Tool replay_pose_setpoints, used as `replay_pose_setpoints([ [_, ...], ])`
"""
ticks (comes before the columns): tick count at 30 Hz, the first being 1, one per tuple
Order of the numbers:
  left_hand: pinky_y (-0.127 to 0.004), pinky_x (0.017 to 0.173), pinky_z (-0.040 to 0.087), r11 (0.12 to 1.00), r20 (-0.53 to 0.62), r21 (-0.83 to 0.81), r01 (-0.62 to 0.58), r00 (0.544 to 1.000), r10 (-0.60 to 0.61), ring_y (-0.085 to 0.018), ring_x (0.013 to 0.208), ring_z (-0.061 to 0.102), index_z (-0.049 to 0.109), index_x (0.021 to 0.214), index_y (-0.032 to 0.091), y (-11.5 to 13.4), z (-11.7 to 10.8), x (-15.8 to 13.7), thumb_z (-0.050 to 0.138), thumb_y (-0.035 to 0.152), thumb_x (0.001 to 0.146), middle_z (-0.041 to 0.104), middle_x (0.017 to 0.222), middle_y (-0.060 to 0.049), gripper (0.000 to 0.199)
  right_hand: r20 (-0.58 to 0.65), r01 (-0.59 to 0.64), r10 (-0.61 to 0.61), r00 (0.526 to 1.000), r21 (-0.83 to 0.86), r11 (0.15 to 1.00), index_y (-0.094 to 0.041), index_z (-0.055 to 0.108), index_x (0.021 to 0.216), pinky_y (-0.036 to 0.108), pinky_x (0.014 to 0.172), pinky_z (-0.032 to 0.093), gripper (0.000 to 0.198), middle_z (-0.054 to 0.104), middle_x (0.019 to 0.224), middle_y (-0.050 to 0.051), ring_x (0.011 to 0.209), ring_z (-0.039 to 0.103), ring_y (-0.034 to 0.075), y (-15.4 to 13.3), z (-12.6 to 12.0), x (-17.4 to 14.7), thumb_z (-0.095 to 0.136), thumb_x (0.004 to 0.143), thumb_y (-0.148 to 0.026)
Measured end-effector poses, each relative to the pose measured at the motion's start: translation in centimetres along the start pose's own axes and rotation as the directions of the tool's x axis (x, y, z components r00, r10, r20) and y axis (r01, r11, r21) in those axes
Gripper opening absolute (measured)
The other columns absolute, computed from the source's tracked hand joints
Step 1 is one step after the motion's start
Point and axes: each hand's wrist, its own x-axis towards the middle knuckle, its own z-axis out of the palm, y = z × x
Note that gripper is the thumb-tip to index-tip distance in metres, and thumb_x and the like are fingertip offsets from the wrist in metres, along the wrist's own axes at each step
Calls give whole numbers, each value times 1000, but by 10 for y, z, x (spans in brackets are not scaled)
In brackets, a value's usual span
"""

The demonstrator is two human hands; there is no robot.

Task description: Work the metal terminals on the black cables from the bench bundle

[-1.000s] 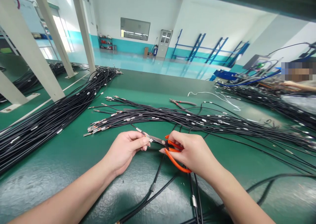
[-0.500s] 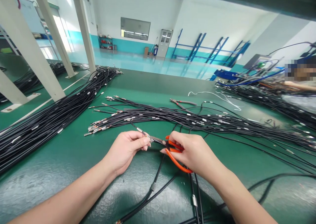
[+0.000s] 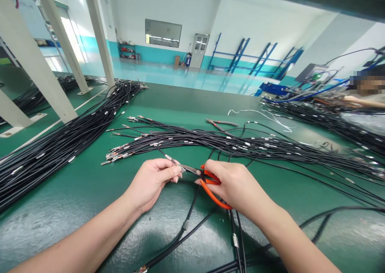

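**Cable end pinched left, orange-handled scissors at it from the right**

Left hand (image 3: 153, 182): thumb and fingers closed in a pinch on a black cable (image 3: 169, 157), just past its silver sleeve. Probably gripped that short so the end can't flex away from the blades.

Right hand (image 3: 233, 180): curled round the orange-handled scissors (image 3: 198, 172), blades pointing left to the pinch. Can't tell if the tips are biting anything; fingertips hide it.

Work sits mid-table, on the near side of the cable bundle (image 3: 195, 138), presumably to keep cable travel short. Spare pliers (image 3: 222, 123) lie on the green tabletop (image 3: 120, 208) beyond the bundle, likely parked clear of the hands.
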Motion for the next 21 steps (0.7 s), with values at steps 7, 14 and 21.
replay_pose_setpoints([
  [7,-18,58,36,1000,19,-7,17,1000,-17,-6,57,46,62,56,12,3,-1,0,66,13,69,55,60,1,14,20,-56,54,998,69,996,-21,33,64,20,44,26,31,44,53,-5,43,35,9,-3,-2,2,59,77,-32],
  [14,-19,58,36,996,125,6,83,989,-84,-6,55,47,62,57,12,6,-8,2,68,13,68,57,57,1,12,21,-52,50,999,102,993,-20,34,64,20,43,24,30,42,52,-5,43,32,9,-2,-5,2,56,78,-34],
  [21,-19,56,35,992,203,9,127,971,-126,-6,52,47,63,57,11,9,-13,3,69,15,67,57,58,0,12,11,-6,5,1000,120,993,-20,36,65,20,44,26,26,44,53,-4,44,34,8,-1,-6,1,53,80,-32],
])
